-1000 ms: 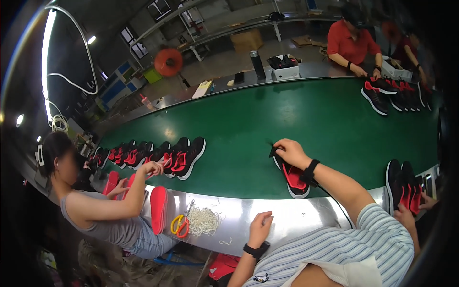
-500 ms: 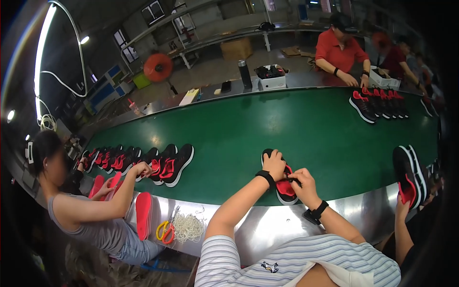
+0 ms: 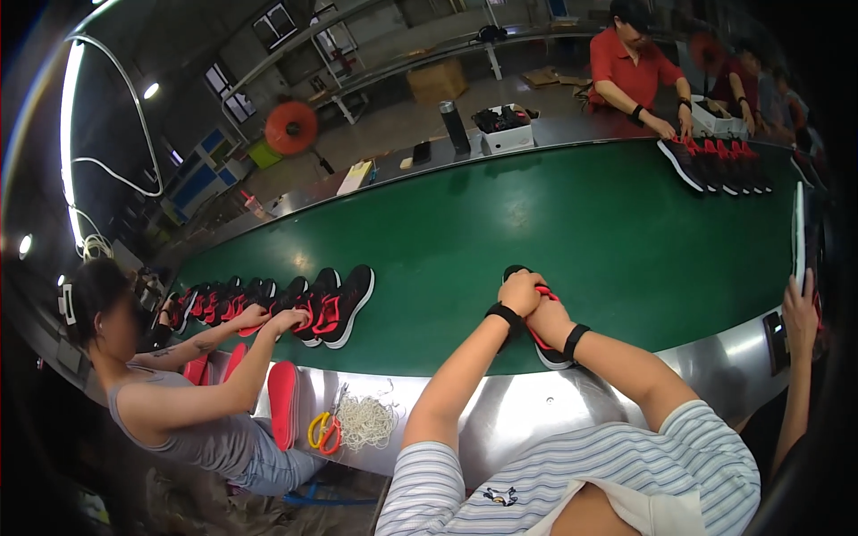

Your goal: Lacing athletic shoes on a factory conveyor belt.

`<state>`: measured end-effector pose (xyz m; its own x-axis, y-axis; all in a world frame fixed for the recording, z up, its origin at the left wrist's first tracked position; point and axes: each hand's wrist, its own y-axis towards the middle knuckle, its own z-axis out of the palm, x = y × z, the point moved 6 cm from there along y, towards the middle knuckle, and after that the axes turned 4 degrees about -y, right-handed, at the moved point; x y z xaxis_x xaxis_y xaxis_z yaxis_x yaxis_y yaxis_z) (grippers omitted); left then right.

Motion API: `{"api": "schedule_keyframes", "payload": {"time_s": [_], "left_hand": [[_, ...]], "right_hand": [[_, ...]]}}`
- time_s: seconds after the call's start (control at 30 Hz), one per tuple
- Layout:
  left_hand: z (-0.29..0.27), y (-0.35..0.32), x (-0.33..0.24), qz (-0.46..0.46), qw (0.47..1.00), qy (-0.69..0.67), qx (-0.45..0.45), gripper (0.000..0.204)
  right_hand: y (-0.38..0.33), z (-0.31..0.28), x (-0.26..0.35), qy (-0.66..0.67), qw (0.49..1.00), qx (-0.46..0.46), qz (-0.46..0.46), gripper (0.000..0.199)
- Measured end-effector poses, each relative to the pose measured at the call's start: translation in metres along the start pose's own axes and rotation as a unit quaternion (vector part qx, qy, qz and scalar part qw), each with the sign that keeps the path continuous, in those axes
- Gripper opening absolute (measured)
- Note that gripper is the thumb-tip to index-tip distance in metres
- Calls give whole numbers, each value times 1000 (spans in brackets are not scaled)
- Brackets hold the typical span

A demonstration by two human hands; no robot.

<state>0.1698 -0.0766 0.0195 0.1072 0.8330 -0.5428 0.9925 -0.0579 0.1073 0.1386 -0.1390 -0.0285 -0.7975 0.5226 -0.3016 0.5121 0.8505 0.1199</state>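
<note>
A black-and-red sneaker with a white sole (image 3: 553,361) lies on the green belt (image 3: 447,232) in front of me. My left hand (image 3: 520,293) is closed over its upper near the far end. Beside and just below it, my right hand (image 3: 549,320) is pressed to the shoe's middle with bent fingers. The two hands touch and cover most of the laces and opening; the right fingertips are hidden. A dark end shows beyond my left hand, and a strip of red lining shows beside the fingers.
To the left, a seated person (image 3: 183,393) reaches to a row of sneakers (image 3: 344,308). Red insoles (image 3: 283,402), scissors (image 3: 323,432) and white string (image 3: 366,422) lie on the metal edge. Across the belt, a person in red (image 3: 633,76) handles more sneakers (image 3: 684,165). A hand (image 3: 800,313) is at right.
My right hand has moved up and inward against my left hand on the sneaker. The left neighbour's second hand now reaches to the row. At right, the neighbour's raised pair of shoes has shifted outward and turned.
</note>
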Motion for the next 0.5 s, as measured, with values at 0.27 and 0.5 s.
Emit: {"api": "schedule_keyframes", "payload": {"time_s": [0.27,0.5], "left_hand": [[11,-75,12,101,983,-149,-29,41],[0,-108,-3,113,983,-142,-37,41]], "right_hand": [[-48,-31,-9,114,980,-163,-11,33],[-83,-34,11,208,972,71,88,44]]}}
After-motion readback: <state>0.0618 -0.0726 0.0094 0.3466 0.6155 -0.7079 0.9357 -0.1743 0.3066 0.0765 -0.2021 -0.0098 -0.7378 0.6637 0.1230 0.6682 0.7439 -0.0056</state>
